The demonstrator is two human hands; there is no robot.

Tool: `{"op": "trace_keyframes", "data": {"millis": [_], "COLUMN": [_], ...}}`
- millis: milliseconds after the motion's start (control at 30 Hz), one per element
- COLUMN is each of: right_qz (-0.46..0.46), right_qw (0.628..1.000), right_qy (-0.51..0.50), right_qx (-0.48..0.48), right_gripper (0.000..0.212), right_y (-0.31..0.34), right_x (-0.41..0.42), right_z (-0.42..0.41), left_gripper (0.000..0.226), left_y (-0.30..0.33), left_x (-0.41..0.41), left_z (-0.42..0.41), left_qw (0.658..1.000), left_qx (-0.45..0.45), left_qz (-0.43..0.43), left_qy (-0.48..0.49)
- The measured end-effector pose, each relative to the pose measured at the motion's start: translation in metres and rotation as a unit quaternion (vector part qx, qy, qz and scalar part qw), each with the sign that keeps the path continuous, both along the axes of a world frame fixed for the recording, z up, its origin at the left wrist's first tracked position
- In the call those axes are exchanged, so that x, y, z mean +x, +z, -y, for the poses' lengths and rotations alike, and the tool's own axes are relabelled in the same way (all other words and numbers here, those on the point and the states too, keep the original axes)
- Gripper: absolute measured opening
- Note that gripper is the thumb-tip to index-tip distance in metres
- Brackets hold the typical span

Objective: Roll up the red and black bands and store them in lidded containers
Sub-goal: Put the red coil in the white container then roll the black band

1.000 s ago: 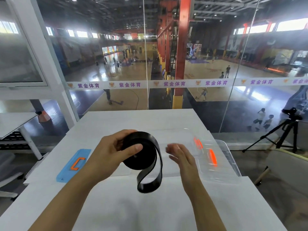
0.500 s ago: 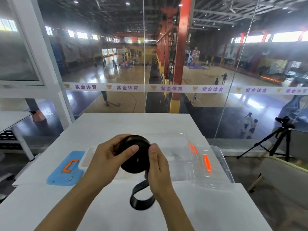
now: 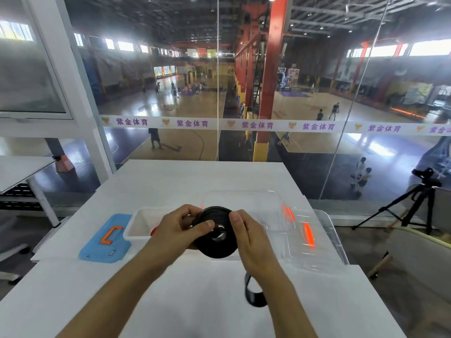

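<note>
A white table (image 3: 170, 181) fills the lower half of the frame, running up to a glass wall that overlooks a sports hall in the upper half. On the table, right of center, lie clear plastic containers (image 3: 324, 240) with orange clips, partly stacked so their edges are hard to separate. Left of center sits a white open container (image 3: 144, 223), and just beside it, further left, a blue lid (image 3: 105, 242) with an orange handle lies flat. A tripod (image 3: 415, 208) stands on the floor at the right edge of the frame.

At the center, above the table, both hands meet around the black band (image 3: 216, 237), which is wound into a thick roll. The left hand (image 3: 180, 228) grips the roll from its left side, thumb laid across the near face and fingers curled over the top. The right hand (image 3: 249, 237) clasps the roll from the right, thumb pressed on the upper rim. The roll sits between the two palms. A loose tail of the band hangs below the right wrist, looping down in the lower center-right of the frame, blurred.
</note>
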State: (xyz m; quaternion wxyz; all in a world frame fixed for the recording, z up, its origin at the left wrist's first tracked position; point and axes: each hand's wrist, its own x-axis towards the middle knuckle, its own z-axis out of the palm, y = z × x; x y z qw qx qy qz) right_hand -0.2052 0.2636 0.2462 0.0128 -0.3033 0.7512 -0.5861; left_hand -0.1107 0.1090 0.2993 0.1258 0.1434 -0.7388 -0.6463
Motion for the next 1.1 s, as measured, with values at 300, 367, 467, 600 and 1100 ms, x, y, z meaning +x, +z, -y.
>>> {"op": "trace_keyframes", "data": {"millis": [300, 367, 467, 600, 1100], "right_qz": [-0.011, 0.008, 0.060, 0.115, 0.151], "right_qw": [0.995, 0.998, 0.997, 0.992, 0.983], "right_qy": [0.063, 0.050, 0.046, 0.025, -0.082], "right_qx": [0.078, 0.050, 0.006, -0.052, -0.069], "right_gripper": [0.037, 0.035, 0.034, 0.041, 0.056], "right_y": [0.019, 0.018, 0.012, 0.006, -0.027], "right_x": [-0.002, -0.003, -0.001, 0.010, 0.017], "right_z": [-0.008, -0.009, -0.008, 0.000, 0.020], "left_gripper": [0.023, 0.020, 0.016, 0.018, 0.015], "left_y": [0.029, 0.019, 0.007, -0.005, -0.049], "left_x": [-0.006, -0.004, -0.001, 0.000, 0.003], "left_z": [0.028, 0.028, 0.024, 0.012, -0.026], "left_qw": [0.970, 0.979, 0.988, 0.996, 0.985], "left_qx": [-0.143, -0.127, -0.116, -0.027, 0.128], "left_qz": [0.081, 0.049, -0.006, -0.072, -0.069], "left_qy": [-0.180, -0.155, -0.101, -0.038, 0.089]}}
